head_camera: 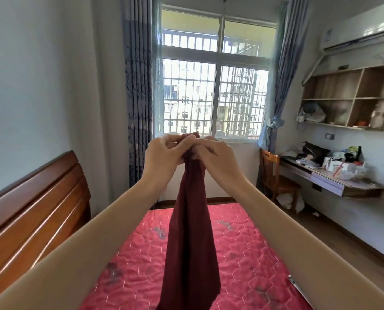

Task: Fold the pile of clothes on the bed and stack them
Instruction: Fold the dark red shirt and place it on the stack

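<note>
A dark red garment (189, 238) hangs straight down in front of me, above the bed with its red quilted mattress (242, 249). My left hand (164, 153) and my right hand (213, 153) are raised side by side at window height. Both pinch the garment's top edge, fingers touching each other. The cloth's lower end runs out of the frame's bottom. No pile of clothes or stack is in view.
A wooden headboard (30, 202) stands on the left. On the right are a wooden chair (276, 177), a cluttered wall desk (334, 177) and open wall shelves (347, 99). A barred window (213, 86) with blue curtains faces me.
</note>
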A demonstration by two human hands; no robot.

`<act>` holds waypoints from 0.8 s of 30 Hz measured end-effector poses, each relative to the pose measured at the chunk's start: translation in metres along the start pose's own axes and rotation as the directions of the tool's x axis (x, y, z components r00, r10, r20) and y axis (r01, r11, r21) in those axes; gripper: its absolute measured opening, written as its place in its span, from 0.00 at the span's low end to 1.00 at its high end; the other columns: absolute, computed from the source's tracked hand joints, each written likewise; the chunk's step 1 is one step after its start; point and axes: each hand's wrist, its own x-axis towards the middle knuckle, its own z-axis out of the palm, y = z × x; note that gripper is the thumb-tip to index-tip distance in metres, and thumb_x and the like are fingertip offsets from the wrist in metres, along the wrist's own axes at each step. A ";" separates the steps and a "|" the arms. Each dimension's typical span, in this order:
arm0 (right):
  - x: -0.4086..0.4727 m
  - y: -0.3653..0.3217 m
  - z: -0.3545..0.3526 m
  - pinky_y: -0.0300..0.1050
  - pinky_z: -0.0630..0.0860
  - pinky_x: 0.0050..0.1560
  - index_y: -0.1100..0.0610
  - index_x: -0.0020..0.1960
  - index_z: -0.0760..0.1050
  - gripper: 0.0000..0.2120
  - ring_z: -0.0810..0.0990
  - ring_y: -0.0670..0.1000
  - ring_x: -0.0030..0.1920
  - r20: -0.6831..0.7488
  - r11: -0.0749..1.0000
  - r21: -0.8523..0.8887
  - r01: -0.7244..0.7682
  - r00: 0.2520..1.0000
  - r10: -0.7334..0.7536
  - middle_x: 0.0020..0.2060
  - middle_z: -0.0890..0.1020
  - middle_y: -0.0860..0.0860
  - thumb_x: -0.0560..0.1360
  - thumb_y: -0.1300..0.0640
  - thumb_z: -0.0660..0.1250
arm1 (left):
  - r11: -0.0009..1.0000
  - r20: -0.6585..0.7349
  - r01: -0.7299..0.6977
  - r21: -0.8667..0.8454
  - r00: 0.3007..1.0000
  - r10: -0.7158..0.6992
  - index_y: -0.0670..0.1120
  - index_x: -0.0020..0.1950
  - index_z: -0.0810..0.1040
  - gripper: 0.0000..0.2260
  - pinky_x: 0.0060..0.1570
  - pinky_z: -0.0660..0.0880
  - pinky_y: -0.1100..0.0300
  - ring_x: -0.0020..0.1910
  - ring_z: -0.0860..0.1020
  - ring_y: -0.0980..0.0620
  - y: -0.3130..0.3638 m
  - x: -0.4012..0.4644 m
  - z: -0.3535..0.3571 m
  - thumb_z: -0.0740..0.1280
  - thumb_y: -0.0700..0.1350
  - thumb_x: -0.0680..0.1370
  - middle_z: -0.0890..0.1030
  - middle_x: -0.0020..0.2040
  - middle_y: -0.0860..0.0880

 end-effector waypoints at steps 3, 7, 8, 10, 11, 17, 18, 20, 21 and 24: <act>-0.001 0.004 0.001 0.34 0.72 0.51 0.56 0.59 0.81 0.19 0.78 0.42 0.44 0.138 0.999 0.039 -0.009 0.990 0.003 0.41 0.78 0.44 0.74 0.70 0.62 | 1.000 -0.031 0.016 0.013 0.999 -0.015 0.42 0.50 0.80 0.06 0.38 0.79 0.65 0.40 0.85 0.53 -0.006 -0.004 -0.005 0.72 0.36 0.74 0.86 0.39 0.49; 0.003 0.006 -0.008 0.37 0.73 0.55 0.58 0.59 0.80 0.15 0.79 0.47 0.47 0.206 0.994 -0.042 0.103 0.974 -0.092 0.46 0.78 0.49 0.74 0.68 0.68 | 0.998 0.011 0.048 0.029 0.999 -0.048 0.39 0.53 0.79 0.10 0.37 0.79 0.66 0.38 0.84 0.55 -0.010 -0.009 -0.014 0.64 0.28 0.77 0.85 0.39 0.49; 0.007 0.006 -0.012 0.34 0.71 0.56 0.57 0.60 0.80 0.16 0.77 0.45 0.49 0.199 0.977 -0.121 0.173 0.969 -0.146 0.49 0.77 0.49 0.73 0.63 0.71 | 0.997 0.037 0.032 0.068 0.999 -0.035 0.39 0.54 0.79 0.10 0.37 0.78 0.66 0.38 0.84 0.55 -0.009 -0.010 -0.016 0.64 0.29 0.77 0.85 0.40 0.49; 0.018 0.002 -0.019 0.34 0.65 0.60 0.54 0.66 0.75 0.23 0.72 0.41 0.56 0.314 0.916 -0.279 0.289 0.929 -0.198 0.57 0.75 0.47 0.72 0.53 0.74 | 0.984 0.087 -0.024 0.176 0.996 0.009 0.43 0.54 0.79 0.10 0.37 0.77 0.68 0.39 0.84 0.56 -0.007 -0.013 -0.018 0.66 0.31 0.76 0.85 0.41 0.50; 0.024 0.000 -0.022 0.35 0.66 0.59 0.54 0.65 0.75 0.23 0.72 0.40 0.56 0.404 0.901 -0.303 0.309 0.898 -0.172 0.56 0.76 0.46 0.72 0.51 0.74 | 0.972 0.104 -0.063 0.225 0.994 0.041 0.46 0.52 0.78 0.10 0.38 0.77 0.67 0.39 0.83 0.56 -0.005 -0.013 -0.019 0.67 0.32 0.76 0.85 0.41 0.51; 0.029 -0.008 -0.025 0.32 0.65 0.33 0.59 0.42 0.81 0.07 0.71 0.39 0.30 0.564 0.965 -0.170 0.198 0.823 -0.069 0.27 0.74 0.42 0.70 0.56 0.76 | 0.896 0.171 -0.279 0.345 0.957 0.232 0.50 0.47 0.77 0.10 0.43 0.76 0.70 0.42 0.82 0.61 0.000 -0.022 -0.031 0.71 0.35 0.74 0.83 0.41 0.61; 0.028 -0.008 -0.025 0.32 0.66 0.33 0.59 0.42 0.82 0.08 0.72 0.40 0.30 0.537 0.971 -0.151 0.186 0.840 -0.077 0.27 0.75 0.43 0.69 0.56 0.77 | 0.901 0.175 -0.297 0.315 0.952 0.253 0.51 0.48 0.77 0.10 0.43 0.77 0.68 0.42 0.82 0.60 -0.001 -0.023 -0.034 0.72 0.37 0.74 0.83 0.44 0.61; 0.025 -0.010 -0.028 0.34 0.68 0.34 0.62 0.43 0.82 0.10 0.74 0.42 0.31 0.482 0.978 -0.130 0.166 0.872 -0.084 0.30 0.80 0.53 0.68 0.56 0.77 | 0.939 0.193 -0.242 0.246 0.961 0.198 0.51 0.52 0.76 0.10 0.46 0.79 0.62 0.45 0.82 0.56 -0.007 -0.024 -0.040 0.73 0.41 0.74 0.81 0.50 0.56; 0.023 -0.012 -0.030 0.35 0.68 0.34 0.63 0.44 0.82 0.11 0.75 0.44 0.32 0.456 0.979 -0.120 0.165 0.885 -0.094 0.33 0.81 0.59 0.68 0.56 0.77 | 0.961 0.221 -0.164 0.223 0.969 0.114 0.50 0.55 0.76 0.11 0.47 0.79 0.60 0.46 0.82 0.55 -0.011 -0.026 -0.042 0.73 0.44 0.74 0.81 0.52 0.53; 0.023 -0.010 -0.040 0.37 0.68 0.34 0.67 0.43 0.81 0.13 0.75 0.46 0.33 0.383 0.980 -0.111 0.167 0.917 -0.113 0.36 0.81 0.66 0.68 0.57 0.77 | 0.983 0.391 0.093 0.161 0.908 -0.150 0.47 0.58 0.77 0.16 0.45 0.78 0.62 0.47 0.82 0.53 -0.037 -0.033 -0.052 0.70 0.49 0.72 0.83 0.50 0.48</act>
